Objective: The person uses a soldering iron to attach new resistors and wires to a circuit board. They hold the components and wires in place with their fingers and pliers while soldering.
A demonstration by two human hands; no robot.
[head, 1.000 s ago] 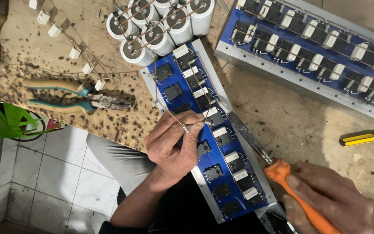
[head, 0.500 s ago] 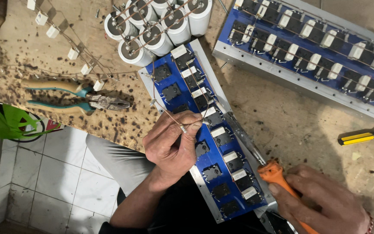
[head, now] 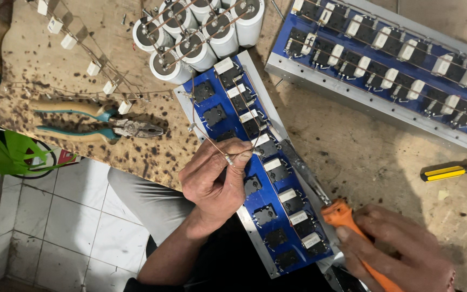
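At frame centre, the left hand (head: 214, 181) pinches solder wire (head: 212, 143) in a narrow grip over the blue board (head: 255, 178); the right hand (head: 401, 251) grips the orange-handled soldering iron (head: 325, 203). Upper components look wired, lower ones remain.

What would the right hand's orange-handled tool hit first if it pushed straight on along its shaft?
Probably the white block components on the blue board, just beyond the left hand fingertips; the right hand aims the orange-handled tool up-left. Depth is unclear.
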